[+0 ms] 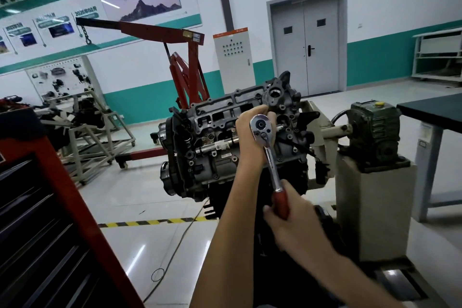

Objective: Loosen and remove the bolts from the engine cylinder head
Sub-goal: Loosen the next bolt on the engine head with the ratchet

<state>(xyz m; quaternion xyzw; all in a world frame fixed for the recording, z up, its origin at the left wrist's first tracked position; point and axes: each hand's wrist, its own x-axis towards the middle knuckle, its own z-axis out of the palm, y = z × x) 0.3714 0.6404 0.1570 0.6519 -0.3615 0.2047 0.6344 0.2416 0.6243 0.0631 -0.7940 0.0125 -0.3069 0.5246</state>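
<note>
My right hand (287,217) grips the grip end of the chrome ratchet wrench with a red handle (271,165). My left hand (250,137) curls round its head, against the grey cast-metal engine cylinder head (220,117) ahead. The wrench's long axis runs back toward me, so I judge the swing falls to my right hand. The bolt is hidden.
</note>
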